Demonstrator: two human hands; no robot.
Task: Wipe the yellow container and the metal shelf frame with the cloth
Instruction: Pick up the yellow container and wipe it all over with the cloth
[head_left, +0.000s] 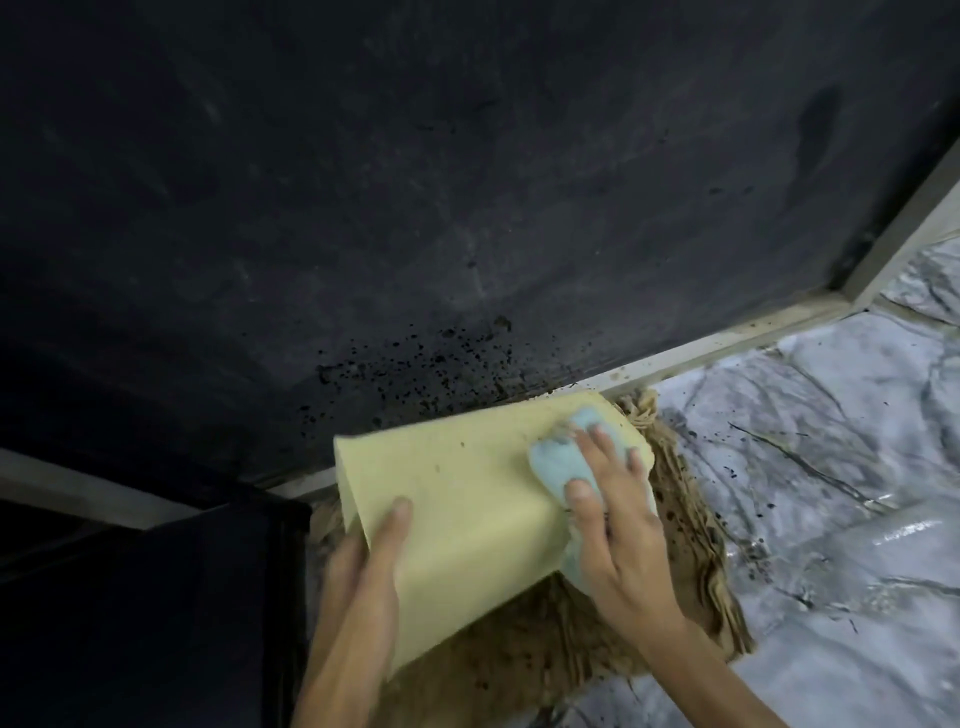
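A: What's the setting here?

B: A dim corner: a dark, stained black wall (415, 182) fills most of the view, with black specks spattered low on it. A pale metal frame bar (727, 343) runs along its foot and bends upward at the right. The floor (831, 441) is grey-white marbled stone, also flecked with black.

A: And how many things are in play?

B: One pale yellow plastic container (457, 519), tilted on its side with its open rim toward the left. One light blue cloth (558, 462). One frayed brown woven mat (675, 545) lying on the floor beneath the container. One black boxy object (156, 597) at lower left; I cannot tell what it is.

A: Two hands?

B: Two. The left hand (363, 561) is clamped on the container's rim, thumb lying on the outer wall, the other fingers hidden. The right hand (618, 519) presses the cloth against the container's upper side near its base, fingers spread a little over the cloth

A: Is the cloth touching the frame?

B: No, only the container
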